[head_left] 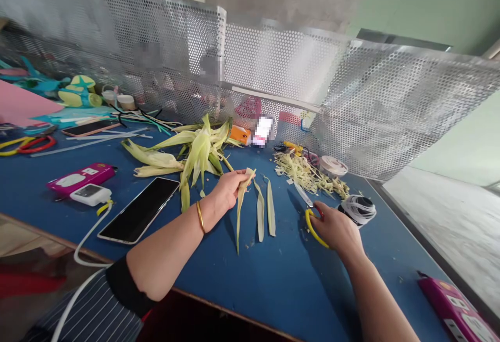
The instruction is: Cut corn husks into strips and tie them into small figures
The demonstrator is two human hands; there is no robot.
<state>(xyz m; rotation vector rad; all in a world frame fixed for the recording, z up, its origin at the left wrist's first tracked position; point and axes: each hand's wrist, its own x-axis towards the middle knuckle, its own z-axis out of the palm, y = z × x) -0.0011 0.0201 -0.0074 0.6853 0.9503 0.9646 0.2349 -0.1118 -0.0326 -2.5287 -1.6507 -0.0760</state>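
My left hand (pixel 230 188) pinches the top end of a corn husk strip (pixel 241 212), which hangs down over the blue table. Just right of it, two more cut husk strips (pixel 260 211) lie side by side. My right hand (pixel 339 230) grips a pair of scissors (pixel 318 233) by their yellow and red handles, with the blades pointing away toward a heap of thin husk shreds (pixel 299 171). A pile of whole corn husks (pixel 201 147) lies beyond my left hand. The fingers of my right hand are partly hidden behind its back.
A tablet (pixel 140 211) and a purple power strip (pixel 84 178) with a white charger (pixel 90 194) lie left. A wrapped spool (pixel 357 210) and a tape roll (pixel 333 165) sit right. Another purple power strip (pixel 457 308) is near the right edge. Perforated metal panels (pixel 281 55) stand behind.
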